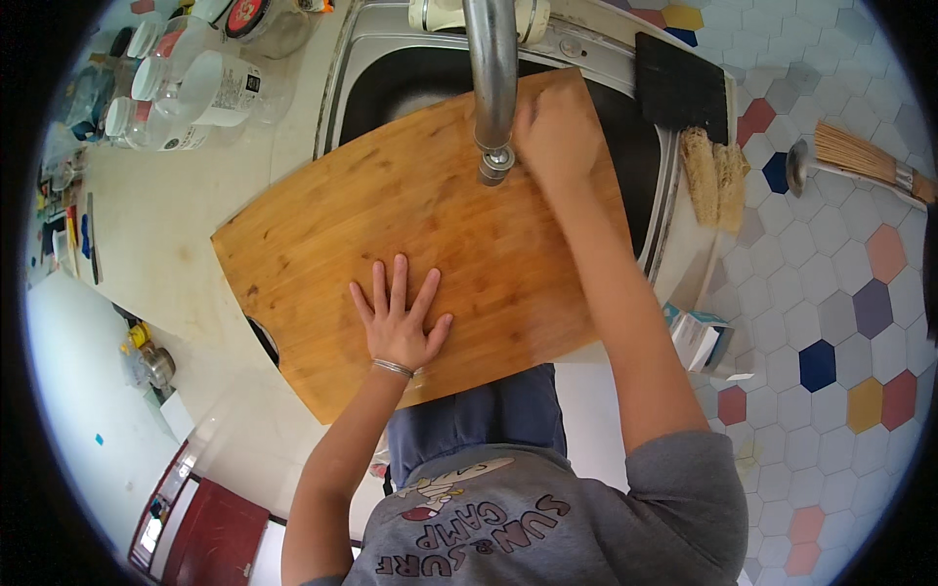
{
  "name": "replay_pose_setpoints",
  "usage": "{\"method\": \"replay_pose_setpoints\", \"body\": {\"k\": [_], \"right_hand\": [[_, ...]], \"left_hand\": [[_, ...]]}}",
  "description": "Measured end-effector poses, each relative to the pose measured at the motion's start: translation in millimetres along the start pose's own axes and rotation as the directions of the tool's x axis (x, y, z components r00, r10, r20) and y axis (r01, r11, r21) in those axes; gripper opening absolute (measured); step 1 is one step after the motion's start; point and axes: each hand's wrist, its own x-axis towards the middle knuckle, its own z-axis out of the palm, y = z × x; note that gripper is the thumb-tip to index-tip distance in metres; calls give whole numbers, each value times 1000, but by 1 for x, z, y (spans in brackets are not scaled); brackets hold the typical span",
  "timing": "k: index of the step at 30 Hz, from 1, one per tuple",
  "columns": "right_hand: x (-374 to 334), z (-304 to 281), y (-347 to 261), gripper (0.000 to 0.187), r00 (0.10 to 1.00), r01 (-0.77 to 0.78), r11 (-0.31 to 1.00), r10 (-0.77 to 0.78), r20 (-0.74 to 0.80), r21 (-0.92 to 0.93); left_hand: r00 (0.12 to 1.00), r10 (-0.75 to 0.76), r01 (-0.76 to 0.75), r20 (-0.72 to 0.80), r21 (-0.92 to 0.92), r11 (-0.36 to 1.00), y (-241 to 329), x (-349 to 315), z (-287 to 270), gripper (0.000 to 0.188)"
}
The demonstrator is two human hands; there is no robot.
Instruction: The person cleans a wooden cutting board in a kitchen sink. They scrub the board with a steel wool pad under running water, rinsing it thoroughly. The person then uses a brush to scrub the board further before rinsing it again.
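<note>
A large wooden cutting board (391, 195) lies slanted across the sink, its left part over the counter and its near edge by my body. My left hand (398, 317) rests flat on the board's near part with fingers spread, a thin bracelet at the wrist. Toward the far right corner, my right hand (565, 132) is on or just over the board, blurred by motion. Its fingers look curled in; whatever they may hold is hidden. The metal faucet (493, 78) reaches over the board just left of my right hand.
Under the board is a dark sink basin (625, 127). Clear plastic jars (223, 88) crowd the counter's far left. Right of the sink are a black slab (681, 86), a dried loofah (713, 176) and a small box (699, 340). A straw brush (860, 156) hangs by the hexagon-tiled wall.
</note>
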Motion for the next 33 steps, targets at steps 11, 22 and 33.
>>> {"method": "replay_pose_setpoints", "body": {"k": [11, 22, 33], "right_hand": [[20, 3, -5, 31, 1000, -9, 1000, 9, -23, -11], [19, 0, -17, 23, 998, 63, 995, -65, 24, 82], [33, 10, 3, 18, 997, 74, 992, -72, -32, 99]], "left_hand": [[1000, -10, 10, 17, -4, 1000, 0, 2, -3, 59], [1000, -20, 20, 21, -1, 1000, -1, 3, 0, 59], [1000, 3, -3, 11, -1, 1000, -3, -1, 0, 63]]}}
